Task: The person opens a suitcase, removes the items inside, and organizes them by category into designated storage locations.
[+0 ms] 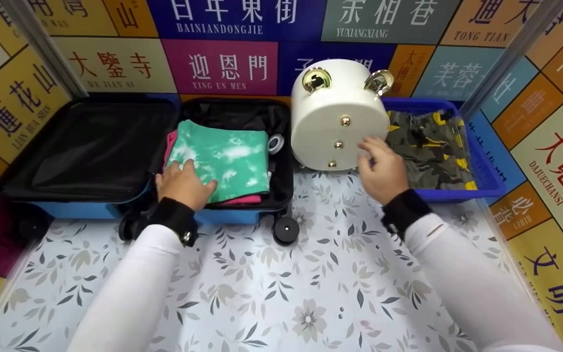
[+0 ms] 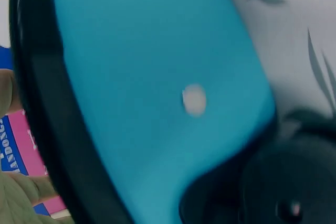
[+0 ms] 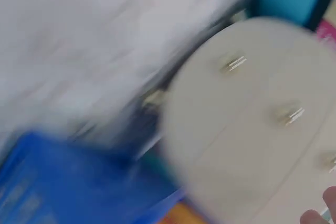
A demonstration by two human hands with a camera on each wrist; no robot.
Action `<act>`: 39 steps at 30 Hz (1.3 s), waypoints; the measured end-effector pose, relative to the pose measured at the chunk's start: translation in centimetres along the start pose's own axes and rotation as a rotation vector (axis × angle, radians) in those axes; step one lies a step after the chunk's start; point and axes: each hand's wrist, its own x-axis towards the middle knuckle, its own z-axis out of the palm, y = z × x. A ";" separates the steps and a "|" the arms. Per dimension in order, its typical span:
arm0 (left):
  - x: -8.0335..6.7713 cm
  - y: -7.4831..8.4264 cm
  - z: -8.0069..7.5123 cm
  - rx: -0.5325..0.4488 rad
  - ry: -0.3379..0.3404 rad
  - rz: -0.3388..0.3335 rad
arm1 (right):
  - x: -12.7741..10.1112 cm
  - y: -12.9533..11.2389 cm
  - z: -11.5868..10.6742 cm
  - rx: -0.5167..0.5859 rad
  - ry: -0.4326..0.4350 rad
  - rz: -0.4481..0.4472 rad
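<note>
My left hand (image 1: pixel 184 185) is at the near left corner of a folded green-and-white tie-dye cloth (image 1: pixel 235 161), its fingers over the cloth's edge. Pink fabric (image 1: pixel 247 199) peeks out below it. Both lie in the right half of an open blue suitcase (image 1: pixel 235 216) with black lining. In the left wrist view the suitcase's blue shell (image 2: pixel 147 66) hides much of that hand. My right hand (image 1: pixel 384 171), fingers loosely bent and holding nothing, hovers in front of the right side of a white rounded drawer box (image 1: pixel 313 139) with gold knobs. The right wrist view is blurred.
A blue plastic basket (image 1: pixel 491 176) with folded camouflage clothing (image 1: pixel 438 161) stands at the right. The suitcase's black-covered half (image 1: pixel 91 146) lies at the left. A white round item (image 1: pixel 275 143) sits beside the cloth. Wheels (image 1: pixel 286 231) stick out in front.
</note>
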 end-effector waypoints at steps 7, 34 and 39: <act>0.5 -1.4 -0.6 -0.023 -0.068 -0.054 | 0.3 -5.4 4.3 0.127 -0.108 0.034; 1.0 -1.6 -1.0 -0.003 -0.083 -0.167 | 1.4 -11.0 16.1 0.284 -0.699 0.518; 1.3 -1.6 -1.0 -0.019 -0.068 -0.205 | 1.9 -10.6 16.7 0.434 -0.645 0.626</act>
